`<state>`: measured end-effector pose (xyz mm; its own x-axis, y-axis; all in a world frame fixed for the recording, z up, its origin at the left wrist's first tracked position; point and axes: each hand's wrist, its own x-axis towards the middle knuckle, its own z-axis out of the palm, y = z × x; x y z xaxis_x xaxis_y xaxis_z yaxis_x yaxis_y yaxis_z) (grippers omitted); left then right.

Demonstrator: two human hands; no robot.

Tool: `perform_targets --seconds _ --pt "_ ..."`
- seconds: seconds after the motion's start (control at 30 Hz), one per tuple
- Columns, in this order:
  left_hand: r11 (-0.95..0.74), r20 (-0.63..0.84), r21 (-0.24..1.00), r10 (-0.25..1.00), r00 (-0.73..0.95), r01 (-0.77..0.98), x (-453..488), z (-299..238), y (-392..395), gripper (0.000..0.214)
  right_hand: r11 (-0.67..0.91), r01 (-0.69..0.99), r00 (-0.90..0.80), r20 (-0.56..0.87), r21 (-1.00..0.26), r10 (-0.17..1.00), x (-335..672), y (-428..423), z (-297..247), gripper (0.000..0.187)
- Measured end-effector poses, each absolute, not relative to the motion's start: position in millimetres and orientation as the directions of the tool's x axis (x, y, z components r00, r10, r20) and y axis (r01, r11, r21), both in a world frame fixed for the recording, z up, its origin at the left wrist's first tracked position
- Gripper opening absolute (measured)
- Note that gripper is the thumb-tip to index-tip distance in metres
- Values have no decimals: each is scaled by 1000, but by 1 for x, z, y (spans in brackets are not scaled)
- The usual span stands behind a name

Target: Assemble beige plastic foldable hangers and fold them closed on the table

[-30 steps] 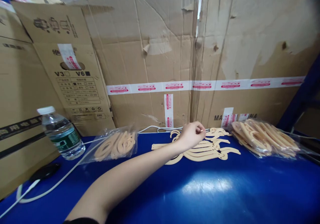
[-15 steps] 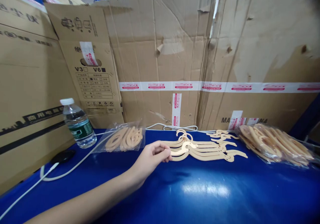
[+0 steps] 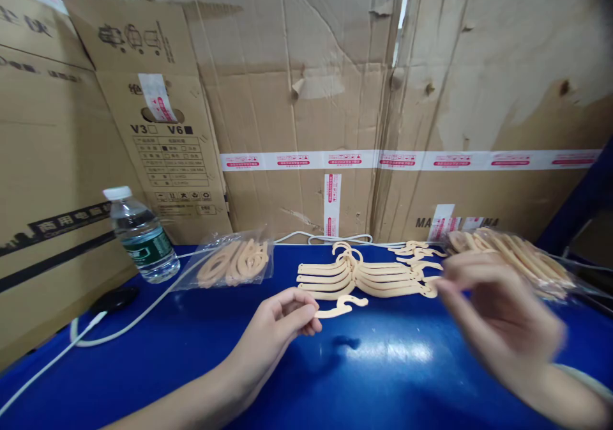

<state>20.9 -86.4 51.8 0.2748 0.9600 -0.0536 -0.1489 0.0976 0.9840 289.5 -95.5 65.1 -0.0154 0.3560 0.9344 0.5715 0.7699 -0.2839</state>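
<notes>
My left hand (image 3: 290,315) pinches the end of a beige hanger arm with a hook (image 3: 342,307), held above the blue table. Behind it lies a row of beige hanger pieces (image 3: 330,280), their curved hooks overlapping in the middle with another row of hanger arms (image 3: 390,280). My right hand (image 3: 502,321) is blurred, with bent thumb and forefinger at the right end of that row. Whether its fingertips grip a piece cannot be made out. A few smaller hooked pieces (image 3: 416,249) lie farther back.
A clear bag of beige parts (image 3: 234,264) lies at left, and a larger bagged pile (image 3: 517,257) at right, partly behind my right hand. A water bottle (image 3: 143,238), a black round object (image 3: 113,299) and a white cable (image 3: 143,312) are at left. Cardboard (image 3: 306,117) walls the back.
My left hand has drawn the hooked hanger arm toward me, away from the row. My right hand has come into view from the right, reaching the row's right end.
</notes>
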Motion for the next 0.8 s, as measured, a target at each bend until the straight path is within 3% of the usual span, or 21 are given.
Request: perform_targets --seconds 0.23,0.43,0.57,0.67,0.8 --pt "275 -171 923 920 352 -271 24 46 -96 27 823 417 -427 717 -385 551 272 -83 26 19" --pt "277 -133 887 919 372 -369 23 35 -97 33 710 347 -381 600 -613 704 263 -95 20 12" --pt "142 -45 972 895 443 -186 30 17 -102 48 579 343 -377 456 -740 806 251 -103 17 18" --pt "111 -64 991 883 464 -75 38 12 -106 32 544 324 -465 370 -774 804 246 -106 17 28" --pt "161 -110 980 925 362 -113 37 17 -101 40 610 391 -472 419 -689 776 260 -95 21 29"
